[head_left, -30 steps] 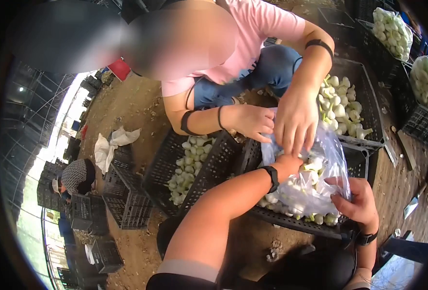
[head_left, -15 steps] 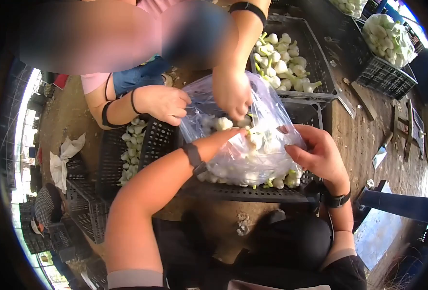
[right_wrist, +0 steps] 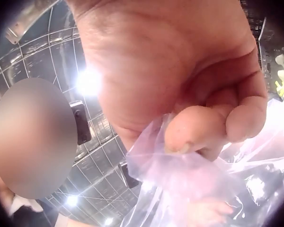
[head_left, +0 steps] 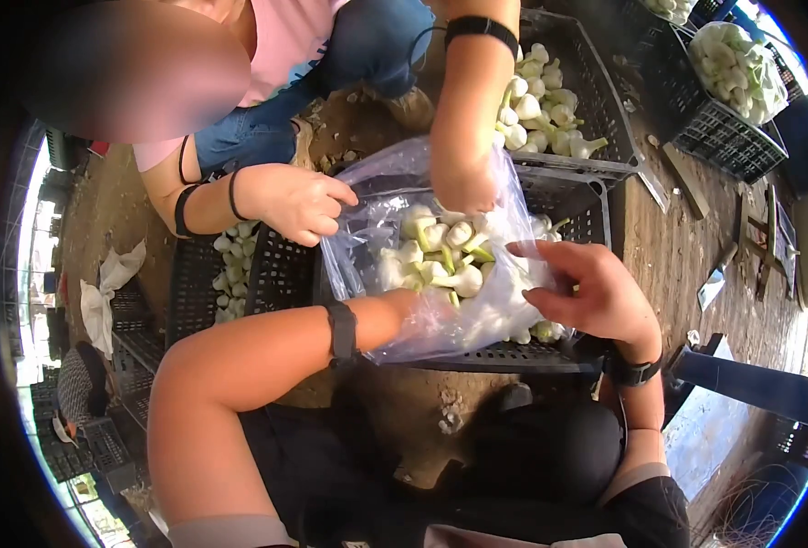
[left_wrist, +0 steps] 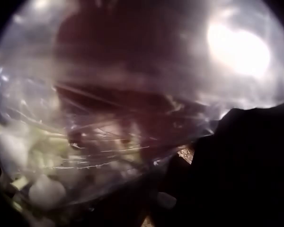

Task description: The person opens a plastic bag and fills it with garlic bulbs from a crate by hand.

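Note:
A clear plastic bag with several garlic bulbs inside lies over a black crate. My left hand is at the bag's near left side, partly hidden by plastic; its fingers cannot be made out. The left wrist view shows blurred film and bulbs. My right hand pinches the bag's right side; in the right wrist view, the curled fingers of this hand grip the film. Another person's hand is at the far left edge of the bag, their other hand over its opening.
Behind the bag stands a black crate of garlic, with another crate on the left. A filled bag sits on a crate at the upper right. A knife lies on the floor at right.
The head view has shifted. The bag's mouth is spread wider, showing more bulbs, and my left hand has drawn toward its near left side. My right hand stays on the right side.

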Tool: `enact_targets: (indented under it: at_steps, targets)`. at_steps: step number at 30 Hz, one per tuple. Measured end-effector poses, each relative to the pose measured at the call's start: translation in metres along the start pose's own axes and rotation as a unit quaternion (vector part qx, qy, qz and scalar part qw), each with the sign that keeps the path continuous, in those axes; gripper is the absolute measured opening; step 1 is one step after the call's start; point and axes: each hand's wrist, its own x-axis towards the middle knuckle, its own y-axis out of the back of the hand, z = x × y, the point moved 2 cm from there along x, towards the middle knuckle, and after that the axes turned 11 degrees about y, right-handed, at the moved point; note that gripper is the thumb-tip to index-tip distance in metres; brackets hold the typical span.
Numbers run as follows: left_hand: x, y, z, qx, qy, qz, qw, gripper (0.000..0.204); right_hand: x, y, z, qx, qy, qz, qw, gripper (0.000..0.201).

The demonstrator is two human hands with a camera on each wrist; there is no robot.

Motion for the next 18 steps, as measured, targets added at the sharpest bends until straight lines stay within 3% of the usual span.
enact_targets:
  at_steps: [4, 8, 12, 15, 16, 18]
  targets:
    - [-0.027, -0.001, 0.034, 0.321, 0.071, 0.119, 0.937, 0.029, 0.001, -0.004, 0.003, 0.009, 0.027, -0.035, 0.999, 0.044]
    - [-0.036, 0.005, 0.05, 0.538, 0.21, 0.104, 0.81, 0.026, -0.004, 0.002, 0.004, 0.032, 0.031, -0.055, 0.997, 0.045]
    - [-0.033, 0.023, 0.036, 0.656, 0.343, 0.051, 0.671, 0.023, -0.002, 0.0, 0.005, -0.003, 0.052, -0.065, 0.997, 0.048]
    - [-0.039, 0.027, 0.027, 0.671, 0.372, 0.154, 0.622, 0.022, 0.001, -0.009, 0.01, -0.03, 0.072, -0.083, 0.993, 0.05]
    - [-0.041, 0.036, 0.031, 0.623, 0.383, 0.127, 0.67, 0.02, 0.0, -0.01, 0.011, -0.029, 0.075, -0.083, 0.993, 0.05]
    - [-0.052, 0.045, 0.05, 0.543, 0.371, 0.148, 0.739, 0.02, -0.002, -0.004, 0.009, -0.028, 0.072, -0.086, 0.993, 0.051]
